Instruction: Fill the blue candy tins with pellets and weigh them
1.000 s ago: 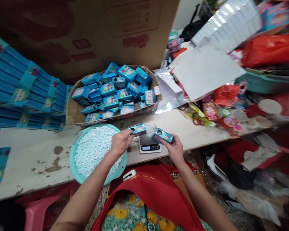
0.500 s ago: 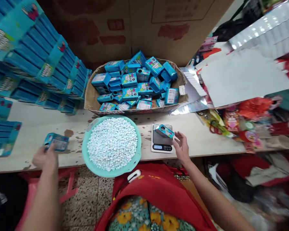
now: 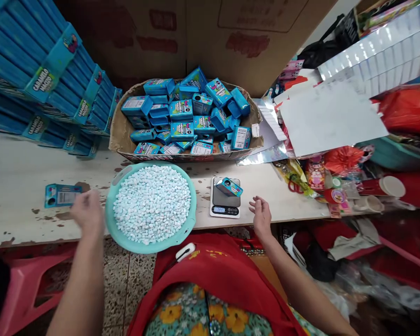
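Blue rectangular box (image 3: 230, 187) lay askew on white digital scale (image 3: 225, 211); bump from right hand (image 3: 262, 215), fingers loosely half-open, empty, could've knocked it off. Left hand (image 3: 89, 213) blurred, couldn't tell fingers' opening or hold.

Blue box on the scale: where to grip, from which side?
I'd pinch the blue box across its long sides, near the right end, coming from the right: it lies slantwise on the scale, that end nearest the open right hand.

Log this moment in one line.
left hand: blurred, beside tabletop box | right hand: empty, beside scale | scale: bears another box
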### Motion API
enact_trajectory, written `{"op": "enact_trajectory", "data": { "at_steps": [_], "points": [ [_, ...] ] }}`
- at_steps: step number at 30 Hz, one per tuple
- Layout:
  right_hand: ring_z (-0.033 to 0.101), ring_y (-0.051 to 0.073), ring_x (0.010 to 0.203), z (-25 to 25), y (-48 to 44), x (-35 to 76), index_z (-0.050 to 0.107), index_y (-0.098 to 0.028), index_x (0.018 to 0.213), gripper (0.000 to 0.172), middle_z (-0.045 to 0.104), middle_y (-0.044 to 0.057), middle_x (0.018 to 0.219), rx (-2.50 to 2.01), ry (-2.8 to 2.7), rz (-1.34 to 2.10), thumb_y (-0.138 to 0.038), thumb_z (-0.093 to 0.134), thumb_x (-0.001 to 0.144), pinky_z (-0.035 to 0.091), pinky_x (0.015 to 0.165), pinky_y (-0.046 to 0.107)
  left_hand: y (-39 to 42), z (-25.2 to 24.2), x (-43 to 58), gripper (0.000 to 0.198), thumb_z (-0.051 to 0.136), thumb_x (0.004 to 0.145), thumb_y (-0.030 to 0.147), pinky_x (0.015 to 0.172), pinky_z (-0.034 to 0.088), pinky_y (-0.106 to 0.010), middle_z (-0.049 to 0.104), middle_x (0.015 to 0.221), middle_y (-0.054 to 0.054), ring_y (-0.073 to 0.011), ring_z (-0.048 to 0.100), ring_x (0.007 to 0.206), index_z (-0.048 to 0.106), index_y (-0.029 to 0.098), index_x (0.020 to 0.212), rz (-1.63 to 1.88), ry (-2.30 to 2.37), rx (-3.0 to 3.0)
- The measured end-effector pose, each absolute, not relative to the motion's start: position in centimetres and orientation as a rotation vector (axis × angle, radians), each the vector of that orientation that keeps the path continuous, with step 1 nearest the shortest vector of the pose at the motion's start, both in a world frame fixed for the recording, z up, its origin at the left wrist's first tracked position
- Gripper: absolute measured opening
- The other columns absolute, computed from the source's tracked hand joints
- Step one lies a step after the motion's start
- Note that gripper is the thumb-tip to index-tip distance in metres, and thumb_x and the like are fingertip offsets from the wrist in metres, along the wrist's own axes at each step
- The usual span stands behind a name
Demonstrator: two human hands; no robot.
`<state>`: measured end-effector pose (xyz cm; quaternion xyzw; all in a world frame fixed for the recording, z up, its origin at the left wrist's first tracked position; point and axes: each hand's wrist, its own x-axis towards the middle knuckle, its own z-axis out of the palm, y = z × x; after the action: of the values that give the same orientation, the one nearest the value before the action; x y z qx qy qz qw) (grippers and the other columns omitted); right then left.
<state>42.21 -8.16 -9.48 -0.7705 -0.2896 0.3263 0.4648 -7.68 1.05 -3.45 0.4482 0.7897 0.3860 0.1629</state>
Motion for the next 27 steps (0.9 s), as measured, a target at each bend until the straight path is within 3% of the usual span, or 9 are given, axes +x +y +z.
{"op": "enact_trajectory", "data": {
  "at_steps": [4,6,8,10,14,19,23,27],
  "points": [
    [0.058,0.024,0.106,-8.9,-6.8,40.9,0.05,-0.019,0.118,0.048,0.055,0.013,0.123,-1.798,-0.896,0.79,-0.054,0.047,0.085,0.05,0.087,0.045,1.2,-3.2,1.4,0.032,0.047,0.087,0.045,0.084,0.044,-0.041,0.061,0.096,-0.007,-0.0244,0.055,0.093,0.064,0.019,0.095,0.665,2.175,1.722],
    [0.054,0.026,0.113,-8.6,-5.8,39.9,0.045,-0.019,0.125,0.057,0.052,0.014,0.127,-1.721,-1.151,0.723,-0.05,0.059,0.079,0.047,0.091,0.046,1.2,-3.0,4.4,0.037,0.049,0.085,0.049,0.086,0.042,-0.043,0.058,0.106,-0.011,-0.0291,0.051,0.102,0.064,0.022,0.105,0.436,2.162,1.923],
    [0.051,0.026,0.115,-8.4,-4.5,38.8,0.045,-0.018,0.127,0.066,0.053,0.014,0.125,-1.671,-1.378,0.62,-0.045,0.069,0.071,0.045,0.096,0.046,1.3,-2.8,5.9,0.037,0.048,0.086,0.049,0.084,0.041,-0.042,0.057,0.106,-0.013,-0.031,0.049,0.103,0.063,0.022,0.104,0.311,2.185,2.031],
    [0.055,0.026,0.108,-7.9,-3.1,37.9,0.052,-0.017,0.12,0.057,0.058,0.012,0.114,-1.687,-1.458,0.536,-0.043,0.07,0.072,0.044,0.095,0.045,1.3,-2.8,6.1,0.032,0.043,0.089,0.045,0.078,0.041,-0.036,0.059,0.1,-0.013,-0.0283,0.052,0.099,0.063,0.021,0.097,0.292,2.172,2.048],
    [0.059,0.023,0.091,-4.5,-1.0,36.4,0.059,-0.019,0.108,0.041,0.061,0.006,0.097,-1.705,-1.438,0.488,-0.043,0.067,0.076,0.047,0.085,0.041,1.7,-2.6,5.1,0.021,0.051,0.086,0.04,0.064,0.037,-0.027,0.061,0.081,-0.005,-0.0186,0.055,0.075,0.059,0.021,0.08,0.641,2.165,1.715],
    [0.058,0.022,0.092,2.5,-0.5,31.8,0.058,-0.025,0.111,0.036,0.06,0.005,0.099,-1.423,-1.694,0.554,-0.038,0.068,0.079,0.047,0.082,0.036,2.2,0.5,4.4,0.028,0.06,0.076,0.041,0.041,0.026,-0.021,0.041,0.055,0.005,-0.0071,0.036,0.043,0.045,0.019,0.067,1.416,1.66,0.569],
    [0.057,0.024,0.092,4.8,-0.3,26.5,0.057,-0.023,0.113,0.034,0.062,0.007,0.099,-1.199,-1.983,0.667,-0.033,0.066,0.082,0.047,0.079,0.037,1.8,4.9,5.6,0.028,0.061,0.073,0.037,0.036,0.02,-0.018,0.036,0.053,0.007,-0.0039,0.031,0.038,0.041,0.019,0.067,1.522,1.081,0.168],
    [0.056,0.026,0.092,4.7,-0.1,23.0,0.057,-0.022,0.111,0.031,0.062,0.008,0.098,-1.121,-2.124,0.671,-0.029,0.065,0.082,0.046,0.078,0.039,1.6,7.3,8.0,0.032,0.062,0.077,0.04,0.039,0.029,-0.019,0.037,0.053,0.006,-0.0048,0.038,0.041,0.042,0.019,0.063,1.713,1.077,0.263]
  ]
}}
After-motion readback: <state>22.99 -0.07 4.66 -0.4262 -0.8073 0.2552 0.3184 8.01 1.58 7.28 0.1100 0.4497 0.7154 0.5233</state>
